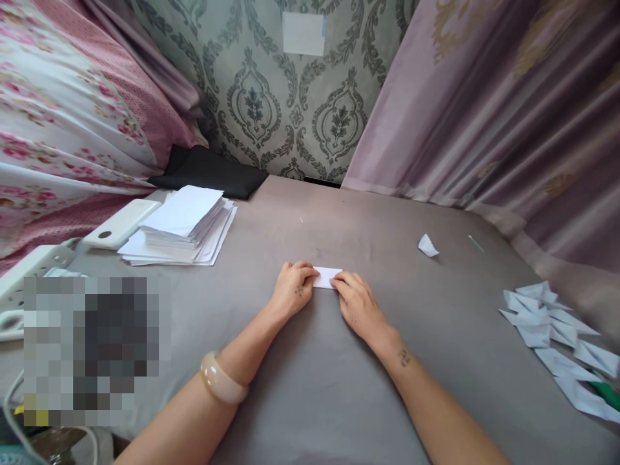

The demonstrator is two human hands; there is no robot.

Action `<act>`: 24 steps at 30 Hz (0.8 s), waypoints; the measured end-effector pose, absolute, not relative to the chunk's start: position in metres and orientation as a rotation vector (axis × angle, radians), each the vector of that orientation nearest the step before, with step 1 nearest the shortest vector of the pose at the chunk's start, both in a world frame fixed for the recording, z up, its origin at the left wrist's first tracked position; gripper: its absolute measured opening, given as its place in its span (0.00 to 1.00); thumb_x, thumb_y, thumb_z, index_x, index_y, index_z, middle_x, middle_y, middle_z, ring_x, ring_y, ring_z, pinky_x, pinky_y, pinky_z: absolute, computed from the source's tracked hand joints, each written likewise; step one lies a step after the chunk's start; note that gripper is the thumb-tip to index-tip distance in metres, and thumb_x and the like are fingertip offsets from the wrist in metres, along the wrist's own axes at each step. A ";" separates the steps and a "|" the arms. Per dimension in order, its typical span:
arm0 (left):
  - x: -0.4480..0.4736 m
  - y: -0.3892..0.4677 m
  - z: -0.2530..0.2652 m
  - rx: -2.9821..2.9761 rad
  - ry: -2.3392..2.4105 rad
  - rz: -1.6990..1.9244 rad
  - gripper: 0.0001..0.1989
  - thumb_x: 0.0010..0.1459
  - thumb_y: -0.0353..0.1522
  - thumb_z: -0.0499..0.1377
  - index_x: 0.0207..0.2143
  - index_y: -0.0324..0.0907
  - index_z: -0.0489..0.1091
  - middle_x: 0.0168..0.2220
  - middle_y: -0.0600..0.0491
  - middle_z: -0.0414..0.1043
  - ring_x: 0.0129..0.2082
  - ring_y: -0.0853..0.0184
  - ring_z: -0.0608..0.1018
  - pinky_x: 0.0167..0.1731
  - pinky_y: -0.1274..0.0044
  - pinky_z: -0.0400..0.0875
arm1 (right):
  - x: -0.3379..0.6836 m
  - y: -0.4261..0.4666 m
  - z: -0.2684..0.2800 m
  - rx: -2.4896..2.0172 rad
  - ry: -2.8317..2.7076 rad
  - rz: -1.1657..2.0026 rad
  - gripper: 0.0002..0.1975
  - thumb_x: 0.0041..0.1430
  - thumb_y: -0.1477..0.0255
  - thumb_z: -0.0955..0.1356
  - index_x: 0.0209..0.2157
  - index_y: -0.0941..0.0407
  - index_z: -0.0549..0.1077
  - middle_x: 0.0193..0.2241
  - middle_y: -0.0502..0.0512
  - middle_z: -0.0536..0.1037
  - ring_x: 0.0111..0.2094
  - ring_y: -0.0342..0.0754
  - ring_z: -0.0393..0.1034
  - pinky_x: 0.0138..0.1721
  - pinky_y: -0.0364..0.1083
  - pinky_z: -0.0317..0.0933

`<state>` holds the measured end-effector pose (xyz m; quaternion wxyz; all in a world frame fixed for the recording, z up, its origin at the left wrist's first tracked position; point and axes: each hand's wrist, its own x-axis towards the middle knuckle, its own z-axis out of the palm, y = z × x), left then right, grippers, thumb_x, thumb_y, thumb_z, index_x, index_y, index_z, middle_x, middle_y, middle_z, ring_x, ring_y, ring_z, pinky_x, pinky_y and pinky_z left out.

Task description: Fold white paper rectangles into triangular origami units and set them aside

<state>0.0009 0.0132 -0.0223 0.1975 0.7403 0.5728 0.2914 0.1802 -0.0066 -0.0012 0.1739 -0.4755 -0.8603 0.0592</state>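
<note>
A small folded strip of white paper (pixel 327 278) lies on the grey cloth in the middle of the view. My left hand (pixel 294 287) pinches its left end between thumb and fingers. On the right end, my right hand (pixel 359 300) grips the paper in the same way, fingers closed. Both ends of the strip are hidden under the fingertips. A pale bangle (pixel 223 380) sits on my left forearm.
A stack of white paper sheets (pixel 186 226) stands at the left, beside a white power bank (pixel 123 223) and a black cloth (pixel 213 169). Several folded paper pieces (pixel 557 323) lie at the right. One small folded piece (pixel 428 246) is farther back. A power strip (pixel 39 268) is at far left.
</note>
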 end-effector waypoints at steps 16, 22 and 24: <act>0.001 0.008 -0.021 2.100 1.595 0.780 0.14 0.57 0.26 0.52 0.41 0.44 0.75 0.47 0.50 0.73 0.42 0.63 0.72 0.47 0.69 0.63 | 0.151 -0.044 0.005 -1.582 -2.502 -0.065 0.24 0.65 0.61 0.56 0.59 0.54 0.63 0.55 0.69 0.65 0.50 0.60 0.61 0.47 0.57 0.59; -0.001 0.007 -0.023 2.111 1.596 0.777 0.15 0.58 0.26 0.52 0.42 0.44 0.75 0.48 0.51 0.73 0.41 0.63 0.70 0.47 0.70 0.62 | 0.156 -0.042 0.005 -1.610 -2.466 -0.032 0.22 0.66 0.63 0.56 0.55 0.57 0.66 0.53 0.67 0.67 0.50 0.57 0.63 0.46 0.54 0.62; -0.001 0.007 -0.023 2.122 1.589 0.776 0.15 0.58 0.26 0.52 0.42 0.44 0.75 0.48 0.51 0.73 0.41 0.63 0.70 0.47 0.70 0.62 | 0.158 -0.041 0.006 -1.647 -2.463 -0.045 0.21 0.66 0.64 0.56 0.54 0.59 0.67 0.51 0.67 0.69 0.47 0.57 0.65 0.43 0.52 0.63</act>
